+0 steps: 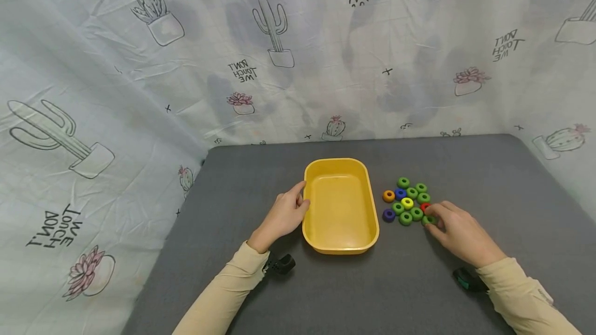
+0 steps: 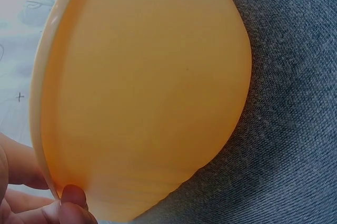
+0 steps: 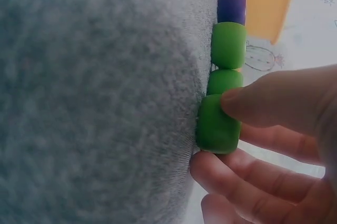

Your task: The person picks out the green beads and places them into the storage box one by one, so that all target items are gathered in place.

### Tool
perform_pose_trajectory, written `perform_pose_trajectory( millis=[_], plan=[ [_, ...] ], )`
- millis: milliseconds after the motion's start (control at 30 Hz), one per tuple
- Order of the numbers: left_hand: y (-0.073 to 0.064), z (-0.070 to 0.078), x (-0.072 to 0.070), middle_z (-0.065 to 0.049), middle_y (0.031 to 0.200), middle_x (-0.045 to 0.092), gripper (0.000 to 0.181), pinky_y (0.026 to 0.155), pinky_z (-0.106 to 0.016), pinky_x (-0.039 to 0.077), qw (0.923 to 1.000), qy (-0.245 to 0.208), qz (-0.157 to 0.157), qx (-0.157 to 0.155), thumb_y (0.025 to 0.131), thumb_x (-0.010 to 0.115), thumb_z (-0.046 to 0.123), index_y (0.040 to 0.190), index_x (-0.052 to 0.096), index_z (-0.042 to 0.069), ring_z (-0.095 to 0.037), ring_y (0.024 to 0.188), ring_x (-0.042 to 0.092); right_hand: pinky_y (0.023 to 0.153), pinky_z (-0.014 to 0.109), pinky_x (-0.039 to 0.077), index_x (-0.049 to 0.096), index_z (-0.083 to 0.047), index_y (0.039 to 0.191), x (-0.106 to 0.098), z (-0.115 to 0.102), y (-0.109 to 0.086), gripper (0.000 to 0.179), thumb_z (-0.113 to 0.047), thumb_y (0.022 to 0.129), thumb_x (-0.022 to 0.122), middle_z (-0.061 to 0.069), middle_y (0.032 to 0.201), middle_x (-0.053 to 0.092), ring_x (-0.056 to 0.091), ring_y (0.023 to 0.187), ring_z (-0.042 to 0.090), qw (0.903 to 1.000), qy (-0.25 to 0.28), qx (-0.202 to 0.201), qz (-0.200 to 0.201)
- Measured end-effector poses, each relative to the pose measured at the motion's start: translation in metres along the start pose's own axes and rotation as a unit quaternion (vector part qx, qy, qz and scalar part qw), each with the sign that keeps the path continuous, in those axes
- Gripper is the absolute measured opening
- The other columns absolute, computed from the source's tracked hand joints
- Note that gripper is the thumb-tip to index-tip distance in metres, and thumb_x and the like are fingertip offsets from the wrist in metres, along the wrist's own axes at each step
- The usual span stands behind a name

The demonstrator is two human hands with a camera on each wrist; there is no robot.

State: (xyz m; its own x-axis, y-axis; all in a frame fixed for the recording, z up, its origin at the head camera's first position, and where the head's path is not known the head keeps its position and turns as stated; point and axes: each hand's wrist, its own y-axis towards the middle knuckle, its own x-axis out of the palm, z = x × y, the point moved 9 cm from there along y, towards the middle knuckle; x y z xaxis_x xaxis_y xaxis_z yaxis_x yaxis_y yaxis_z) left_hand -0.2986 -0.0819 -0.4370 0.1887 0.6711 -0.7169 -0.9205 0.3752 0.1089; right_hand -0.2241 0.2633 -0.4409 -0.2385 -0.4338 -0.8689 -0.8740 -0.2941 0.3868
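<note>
A yellow tray (image 1: 341, 244) lies on the dark cloth. My left hand (image 1: 285, 215) holds its left rim, with the fingertips (image 2: 73, 196) on the outer wall and another digit passing behind the rim. To the right of the tray is a loose cluster of ring-shaped beads, mostly green. At its lower right edge my right hand (image 1: 462, 232) pinches a green bead (image 3: 218, 125), the thumb against its upper part and a finger at its near side. This bead sits low at the cloth. A red bead (image 1: 425, 207) is partly hidden by the fingers.
Other beads include an orange bead (image 1: 388, 196), a blue bead (image 1: 400, 194), a yellow bead (image 1: 407, 203) and a purple bead (image 1: 388, 215) nearest the tray. A white curtain (image 1: 316, 25) with plant drawings rises behind the grey table (image 1: 251, 169) and along its sides.
</note>
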Motion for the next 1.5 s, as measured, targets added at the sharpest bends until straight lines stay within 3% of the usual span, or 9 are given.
perform_pose_trajectory(
  millis=[367, 733, 867, 1100, 1300, 1500],
  plan=[
    [0.000, 0.002, 0.002, -0.001, 0.071, 0.054, 0.052, 0.049, -0.022, 0.036, 0.9999, -0.007, -0.011, 0.006, 0.106, 0.056, 0.011, 0.154, 0.043, -0.006, -0.010, 0.048, 0.043, 0.056, 0.025, 0.039, 0.073, -0.008, 0.100, -0.013, -0.012, 0.006, 0.029, 0.000, 0.076, 0.087, -0.007, 0.083, 0.055, 0.043, 0.070, -0.001, 0.9994, 0.016, -0.017, 0.027],
    [0.000, 0.003, 0.004, 0.000, 0.073, 0.056, 0.052, 0.049, -0.022, 0.037, 0.9999, -0.005, -0.009, 0.009, 0.106, 0.056, 0.011, 0.154, 0.044, -0.006, -0.010, 0.049, 0.045, 0.057, 0.023, 0.038, 0.071, -0.012, 0.104, -0.025, -0.042, 0.031, 0.029, -0.002, 0.081, 0.085, -0.005, 0.084, 0.053, 0.041, 0.070, 0.002, 0.9980, 0.028, -0.048, 0.029],
    [0.001, 0.003, 0.004, 0.000, 0.073, 0.056, 0.052, 0.049, -0.021, 0.037, 0.9999, -0.003, -0.009, 0.007, 0.106, 0.057, 0.011, 0.154, 0.044, -0.006, -0.009, 0.049, 0.044, 0.058, 0.023, 0.039, 0.071, -0.013, 0.106, -0.028, -0.056, 0.045, 0.029, -0.003, 0.082, 0.085, -0.004, 0.088, 0.055, 0.044, 0.073, 0.005, 0.9971, 0.037, -0.063, 0.020],
    [0.000, 0.001, 0.001, -0.001, 0.072, 0.055, 0.052, 0.049, -0.021, 0.035, 1.0000, -0.006, -0.008, 0.000, 0.106, 0.057, 0.011, 0.154, 0.044, -0.005, -0.009, 0.049, 0.043, 0.066, 0.029, 0.053, 0.073, -0.012, 0.107, -0.028, -0.085, 0.076, 0.024, -0.006, 0.087, 0.083, -0.004, 0.096, 0.062, 0.057, 0.080, 0.009, 0.9947, 0.062, -0.083, 0.002],
    [0.000, 0.002, 0.000, 0.000, 0.073, 0.055, 0.052, 0.050, -0.021, 0.036, 1.0000, -0.001, -0.008, -0.001, 0.106, 0.057, 0.011, 0.154, 0.044, -0.005, -0.008, 0.050, 0.044, 0.068, 0.029, 0.053, 0.072, -0.008, 0.110, -0.021, -0.113, 0.106, 0.021, -0.006, 0.090, 0.080, 0.001, 0.097, 0.063, 0.059, 0.082, 0.013, 0.9903, 0.084, -0.109, -0.017],
    [-0.001, 0.001, 0.001, 0.000, 0.073, 0.055, 0.052, 0.050, -0.021, 0.036, 0.9999, 0.003, -0.011, -0.001, 0.106, 0.057, 0.012, 0.154, 0.044, -0.005, -0.009, 0.050, 0.044, 0.072, 0.033, 0.055, 0.072, -0.007, 0.109, -0.006, -0.133, 0.134, 0.021, -0.008, 0.090, 0.080, 0.004, 0.098, 0.063, 0.061, 0.084, 0.019, 0.9888, 0.097, -0.105, -0.044]
  ],
)
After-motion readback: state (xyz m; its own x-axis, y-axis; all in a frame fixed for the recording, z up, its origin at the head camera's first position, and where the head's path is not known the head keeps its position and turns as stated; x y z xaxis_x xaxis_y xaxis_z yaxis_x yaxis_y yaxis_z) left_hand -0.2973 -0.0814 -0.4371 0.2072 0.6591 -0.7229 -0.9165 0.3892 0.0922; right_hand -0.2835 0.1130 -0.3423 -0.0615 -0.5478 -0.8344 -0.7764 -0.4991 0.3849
